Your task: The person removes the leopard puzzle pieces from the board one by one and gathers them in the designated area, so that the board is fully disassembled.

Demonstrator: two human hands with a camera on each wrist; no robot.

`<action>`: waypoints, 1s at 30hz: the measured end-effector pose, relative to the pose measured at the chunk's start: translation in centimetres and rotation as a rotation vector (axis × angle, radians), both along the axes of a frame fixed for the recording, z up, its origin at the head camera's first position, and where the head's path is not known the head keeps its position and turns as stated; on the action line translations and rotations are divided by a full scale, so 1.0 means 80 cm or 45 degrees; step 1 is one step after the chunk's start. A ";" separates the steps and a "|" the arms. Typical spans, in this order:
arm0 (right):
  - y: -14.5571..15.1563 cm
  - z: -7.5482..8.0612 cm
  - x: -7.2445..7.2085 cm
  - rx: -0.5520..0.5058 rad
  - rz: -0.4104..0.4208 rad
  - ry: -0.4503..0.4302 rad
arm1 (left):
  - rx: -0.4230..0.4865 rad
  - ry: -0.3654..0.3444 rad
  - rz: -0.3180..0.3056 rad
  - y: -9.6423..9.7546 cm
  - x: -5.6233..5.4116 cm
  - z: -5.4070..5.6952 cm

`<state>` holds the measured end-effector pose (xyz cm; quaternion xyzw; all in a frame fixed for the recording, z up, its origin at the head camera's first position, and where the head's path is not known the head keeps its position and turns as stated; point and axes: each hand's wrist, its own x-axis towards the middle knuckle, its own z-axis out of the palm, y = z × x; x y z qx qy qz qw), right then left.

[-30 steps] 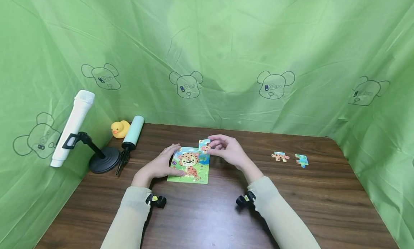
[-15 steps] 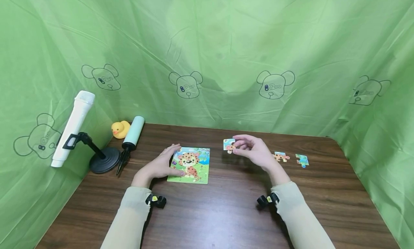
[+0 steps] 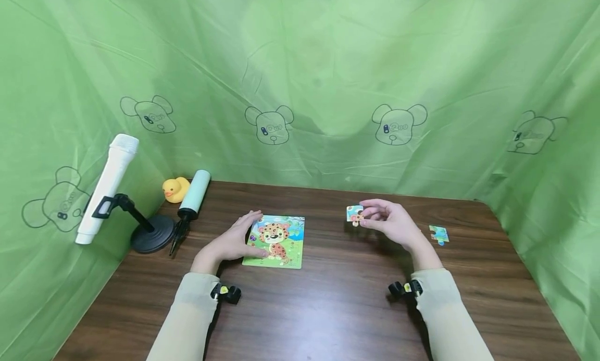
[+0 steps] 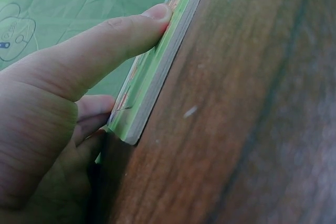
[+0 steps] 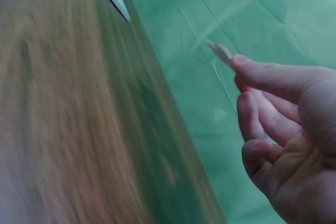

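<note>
A square leopard puzzle board (image 3: 291, 249) lies flat on the table in the head view. My left hand (image 3: 228, 245) holds it at its left side, thumb on top of the picture and fingers along the edge; in the left wrist view the thumb (image 4: 121, 38) presses the green face. To the right, my right hand (image 3: 392, 224) pinches a small puzzle piece (image 3: 353, 213) between thumb and fingertips, raised off the table. Edge-on, the piece (image 5: 219, 51) looks thin in the right wrist view. A loose blue-green puzzle piece (image 3: 439, 233) lies farther right. Another loose piece is hidden by the right hand.
On the left a white microphone (image 3: 109, 186) sits in a black stand (image 3: 152, 235). Beside it are a yellow rubber duck (image 3: 176, 189) and a mint-coloured hand pump (image 3: 195, 191). Green cloth (image 3: 323, 79) rises behind the brown table (image 3: 300, 319) and at both sides.
My right hand has carried the pinched piece away from the board's upper right corner, moving right. It now covers one loose piece. The left hand and board have stayed in place.
</note>
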<state>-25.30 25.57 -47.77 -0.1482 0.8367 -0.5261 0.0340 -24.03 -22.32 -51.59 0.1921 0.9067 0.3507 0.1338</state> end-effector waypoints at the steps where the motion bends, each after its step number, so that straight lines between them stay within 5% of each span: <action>1: 0.005 0.000 0.000 0.041 -0.011 0.009 | -0.002 0.000 -0.002 0.000 0.000 0.000; 6: 0.026 -0.004 -0.001 0.207 -0.039 0.023 | -0.003 0.003 -0.001 -0.001 0.002 0.002; 30: 0.064 -0.021 0.000 0.586 -0.070 0.057 | 0.000 0.006 -0.005 0.001 0.001 0.003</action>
